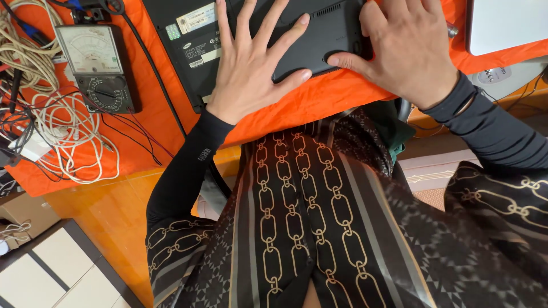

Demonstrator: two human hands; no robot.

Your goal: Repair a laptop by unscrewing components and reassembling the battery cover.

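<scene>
On an orange-covered workbench (319,105), your two hands rest on the underside of one black laptop (319,28) lying face-down near the bench's front edge. Your left hand (251,68) is spread flat, fingers fanned wide apart, palm just past the laptop's near edge and fingertips on its base panel, gripping nothing. Your right hand (408,51) lies knuckles-up over the right part of the base, thumb stretched toward the near edge; whether its fingers are hooked over anything, you cannot tell from this angle. The risk here looks plain: the laptop sits close to the front edge, and the cloth beneath it could slide on the polished wood, so a hard push toward you might carry the machine off the bench and into your lap. To the left, one analogue multimeter (97,65) lies face-up, its dark leads (157,85) trailing across the cloth toward the laptop; a snagged lead could drag the meter along. Beyond it sits one loose tangle of pale cable (68,134), strands too knotted to count. One light-coloured device (505,23) shows at the upper right, cut off by the frame.
</scene>
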